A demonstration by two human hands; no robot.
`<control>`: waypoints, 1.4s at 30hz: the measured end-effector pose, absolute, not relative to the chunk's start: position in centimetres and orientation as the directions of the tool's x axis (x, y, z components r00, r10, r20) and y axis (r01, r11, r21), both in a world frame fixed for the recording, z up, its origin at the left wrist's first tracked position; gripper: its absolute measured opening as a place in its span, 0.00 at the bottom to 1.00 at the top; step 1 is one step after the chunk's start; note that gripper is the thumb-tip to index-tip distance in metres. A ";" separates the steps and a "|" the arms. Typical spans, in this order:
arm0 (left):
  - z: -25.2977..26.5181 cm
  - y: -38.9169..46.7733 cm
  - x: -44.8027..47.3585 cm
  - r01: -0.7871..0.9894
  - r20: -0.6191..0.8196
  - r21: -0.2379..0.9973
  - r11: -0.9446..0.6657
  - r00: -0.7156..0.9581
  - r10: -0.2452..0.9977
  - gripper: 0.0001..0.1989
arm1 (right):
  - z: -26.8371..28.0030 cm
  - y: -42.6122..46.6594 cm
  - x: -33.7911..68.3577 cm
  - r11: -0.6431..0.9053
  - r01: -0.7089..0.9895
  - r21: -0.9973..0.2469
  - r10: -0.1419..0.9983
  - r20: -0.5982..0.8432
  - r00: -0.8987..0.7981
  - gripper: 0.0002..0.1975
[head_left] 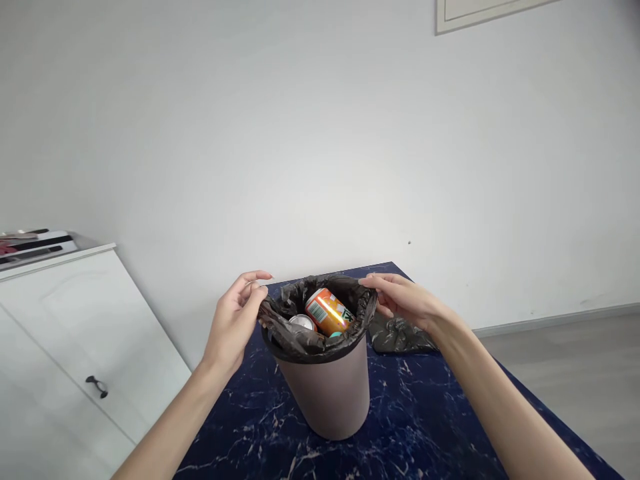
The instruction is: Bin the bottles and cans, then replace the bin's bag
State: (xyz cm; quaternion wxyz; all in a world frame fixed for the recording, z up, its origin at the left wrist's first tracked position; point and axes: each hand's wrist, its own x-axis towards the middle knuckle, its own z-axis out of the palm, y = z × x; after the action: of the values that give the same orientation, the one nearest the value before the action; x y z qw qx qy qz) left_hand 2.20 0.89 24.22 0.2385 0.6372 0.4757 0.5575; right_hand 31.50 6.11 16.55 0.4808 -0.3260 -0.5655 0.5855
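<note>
A mauve-grey trash can (327, 397) stands upright, lined with a black trash bag (305, 343) whose edge sits around the rim. Inside the bag lie an orange drink can (327, 310), tilted, and a second can with its silver end (301, 323) facing up. Something teal (336, 335) shows in front of them, too little of it to name. My left hand (237, 317) pinches the bag's edge at the left side of the rim. At the right side, my right hand (395, 297) grips the bag's edge between thumb and fingers.
The can rests on a dark blue marble-patterned table (410, 413). Another black plastic bag (403, 335) lies flat on it at the right. A white cabinet (65, 347) stands to the left, and a white wall (320, 147) rises behind.
</note>
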 end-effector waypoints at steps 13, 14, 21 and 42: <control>23.9 0.0 1.8 0.134 0.553 0.824 -0.551 -0.402 0.730 0.12 | 19.7 2.9 32.6 0.512 -0.593 -0.621 0.857 0.422 0.298 0.15; 23.7 -0.2 1.5 0.115 0.533 0.832 -0.543 -0.433 0.727 0.13 | 19.9 2.7 32.9 0.530 -0.598 -0.601 0.846 0.420 0.328 0.15; 19.8 -4.5 0.3 0.135 0.377 0.923 -0.359 -0.497 0.782 0.19 | 20.0 2.3 33.9 0.603 -0.621 -0.500 0.759 0.598 0.256 0.24; 26.9 -1.6 2.0 0.994 0.144 0.095 -0.049 0.035 0.989 0.33 | 19.4 1.7 33.9 0.554 -0.675 -0.487 0.616 0.785 -0.061 0.25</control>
State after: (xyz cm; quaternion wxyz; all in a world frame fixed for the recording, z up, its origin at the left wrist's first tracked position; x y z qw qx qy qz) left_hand 2.04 -1.58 26.95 -0.0154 0.7192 0.6894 0.0851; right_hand 33.86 1.71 19.40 0.6847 0.0263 -0.5552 0.4714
